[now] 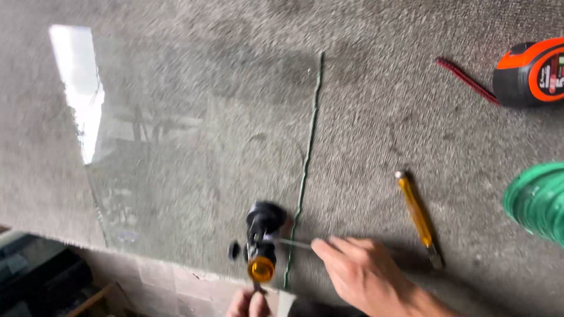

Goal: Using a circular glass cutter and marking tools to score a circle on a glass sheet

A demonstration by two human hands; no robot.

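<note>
Grey carpeted table [382,105], near edge: glass sheet [200,164] lying flat, its jagged right edge running toward the near edge. Black cutting tool with amber knob [262,246] on the glass; left hand [249,304] pinching its lower end, right hand [367,276] fingers extended, index touching its thin rod. Yellow-handled cutter [417,214] just right; tape measure [529,73] at far right corner

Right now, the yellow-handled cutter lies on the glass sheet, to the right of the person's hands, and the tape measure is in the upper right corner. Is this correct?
Not quite. The yellow-handled cutter lies on the grey carpet, beyond the jagged right edge of the glass sheet, not on the glass. The head view shows this. It is to the right of the hands, and the tape measure is in the upper right corner.
</note>
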